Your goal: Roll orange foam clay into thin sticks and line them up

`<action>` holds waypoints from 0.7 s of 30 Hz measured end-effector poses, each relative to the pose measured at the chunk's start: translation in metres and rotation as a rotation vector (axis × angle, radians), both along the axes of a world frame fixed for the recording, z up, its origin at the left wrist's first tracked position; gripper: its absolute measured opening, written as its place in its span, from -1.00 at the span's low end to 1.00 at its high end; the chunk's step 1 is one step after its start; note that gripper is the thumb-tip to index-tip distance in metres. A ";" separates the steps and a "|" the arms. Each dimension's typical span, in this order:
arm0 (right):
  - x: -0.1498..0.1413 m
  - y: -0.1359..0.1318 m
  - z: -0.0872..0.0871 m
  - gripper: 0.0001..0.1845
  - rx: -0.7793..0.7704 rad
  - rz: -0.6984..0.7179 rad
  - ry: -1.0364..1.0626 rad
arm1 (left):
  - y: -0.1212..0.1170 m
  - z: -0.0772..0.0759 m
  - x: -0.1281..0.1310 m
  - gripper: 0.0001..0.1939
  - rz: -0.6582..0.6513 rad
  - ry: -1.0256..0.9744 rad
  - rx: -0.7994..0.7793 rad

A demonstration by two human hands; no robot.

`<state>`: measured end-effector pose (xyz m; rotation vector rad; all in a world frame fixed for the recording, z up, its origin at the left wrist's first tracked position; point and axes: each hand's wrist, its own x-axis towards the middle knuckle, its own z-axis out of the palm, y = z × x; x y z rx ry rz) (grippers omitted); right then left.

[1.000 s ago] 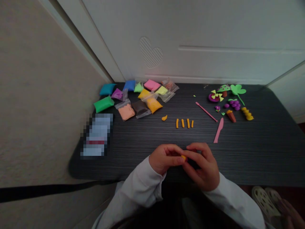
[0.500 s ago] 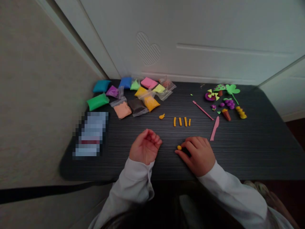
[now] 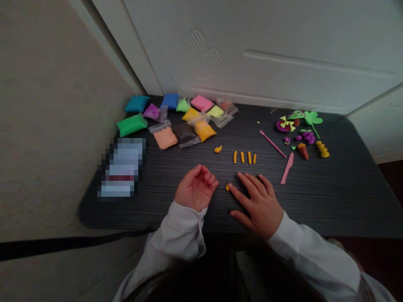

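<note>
My right hand (image 3: 257,201) lies flat on the dark table (image 3: 330,201) with its fingers stretched out, and the index fingertip touches a small orange clay piece (image 3: 227,187). Just left of that piece rests my left hand (image 3: 195,187), palm up with its fingers loosely curled and nothing in it. Beyond the hands lie several short orange clay sticks (image 3: 244,157) in a row and an orange clay lump (image 3: 218,149).
Several bags of coloured clay (image 3: 181,123) are spread at the back left. A pink stick tool (image 3: 272,144) and a pink plastic knife (image 3: 287,168) lie right of the sticks. Small clay figures (image 3: 302,132) stand at the back right. A blurred flat thing (image 3: 121,167) lies at left.
My hands came apart and went down to the table. My right hand set the orange piece down, then flattened over it and pushed it leftward. My left hand stays curled beside it.
</note>
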<state>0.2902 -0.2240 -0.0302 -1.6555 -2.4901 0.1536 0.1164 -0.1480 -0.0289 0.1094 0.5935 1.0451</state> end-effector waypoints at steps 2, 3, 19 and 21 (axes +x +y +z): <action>-0.003 -0.001 0.000 -0.42 -0.004 0.024 0.019 | 0.000 0.000 0.000 -0.73 0.001 -0.001 0.001; -0.005 0.000 0.000 -0.44 -0.002 0.037 0.034 | 0.000 0.001 0.000 -0.73 0.004 0.000 -0.001; 0.013 0.008 -0.009 -0.75 0.106 -0.004 0.312 | 0.000 0.001 0.001 -0.74 0.009 -0.005 -0.002; 0.015 0.004 -0.010 -0.68 0.117 0.023 0.246 | 0.000 0.001 0.001 -0.74 0.013 -0.007 0.002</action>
